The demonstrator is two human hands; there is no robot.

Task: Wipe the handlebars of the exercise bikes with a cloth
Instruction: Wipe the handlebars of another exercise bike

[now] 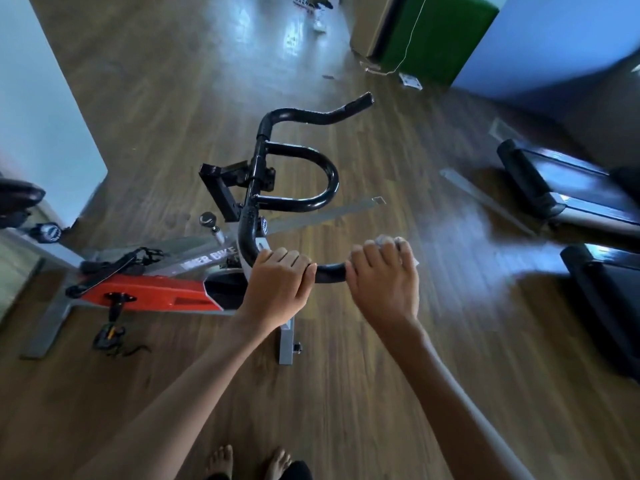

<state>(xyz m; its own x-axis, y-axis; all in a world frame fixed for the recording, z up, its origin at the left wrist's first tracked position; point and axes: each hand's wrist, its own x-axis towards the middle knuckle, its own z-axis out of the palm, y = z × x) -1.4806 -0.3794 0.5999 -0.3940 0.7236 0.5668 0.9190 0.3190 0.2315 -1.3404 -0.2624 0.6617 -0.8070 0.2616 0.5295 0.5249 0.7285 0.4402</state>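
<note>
A black handlebar [294,161] tops a red and grey exercise bike [149,292] below me. My left hand [277,282] grips the near arm of the handlebar. A short bare stretch of bar [330,273] shows between my hands. My right hand [384,278] is wrapped round the end of that same arm, with a white cloth [391,241] bunched under its fingers. Only a crumpled edge of the cloth sticks out past the knuckles. The far arm of the handlebar curves away untouched.
Treadmills [571,202] stand to the right on the wooden floor. A second bike's seat [17,199] pokes in at the left edge beside a pale wall. A grey metal strip [485,199] lies on the floor. My bare feet [249,462] are below.
</note>
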